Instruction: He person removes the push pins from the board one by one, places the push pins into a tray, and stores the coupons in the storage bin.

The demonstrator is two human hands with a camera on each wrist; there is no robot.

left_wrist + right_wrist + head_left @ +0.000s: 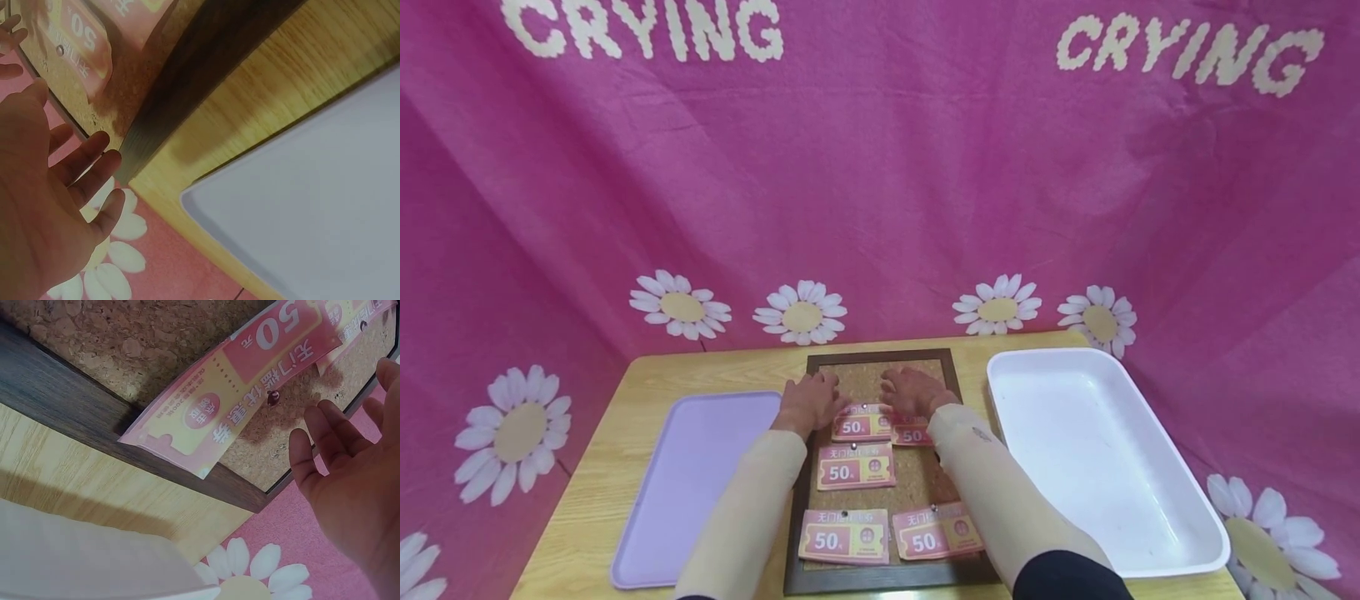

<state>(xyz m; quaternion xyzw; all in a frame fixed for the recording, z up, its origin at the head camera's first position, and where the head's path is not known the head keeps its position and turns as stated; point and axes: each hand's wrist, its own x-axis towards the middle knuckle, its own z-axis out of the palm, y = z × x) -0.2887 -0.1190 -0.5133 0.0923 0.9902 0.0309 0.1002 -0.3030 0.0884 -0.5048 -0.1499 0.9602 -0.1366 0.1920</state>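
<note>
A corkboard (859, 379) in a dark brown frame lies on the table with several pink-and-yellow "50" coupons pinned to it. My left hand (815, 402) hovers near its upper left edge beside one coupon (859, 427). In the left wrist view the left hand (47, 206) has loosely bent, spread fingers and holds nothing. Over the board's upper right is my right hand (913, 392), partly covering another coupon (912, 433). Seen from the right wrist, the right hand (359, 472) is empty with relaxed fingers, near a dark round pin (273, 397) on a coupon (234, 381).
To the left of the board lies a flat lilac tray (692, 475). A deep white tray (1086, 450) stands on the right. Behind the wooden table (647, 392) hangs a magenta cloth (880, 208) printed with daisies.
</note>
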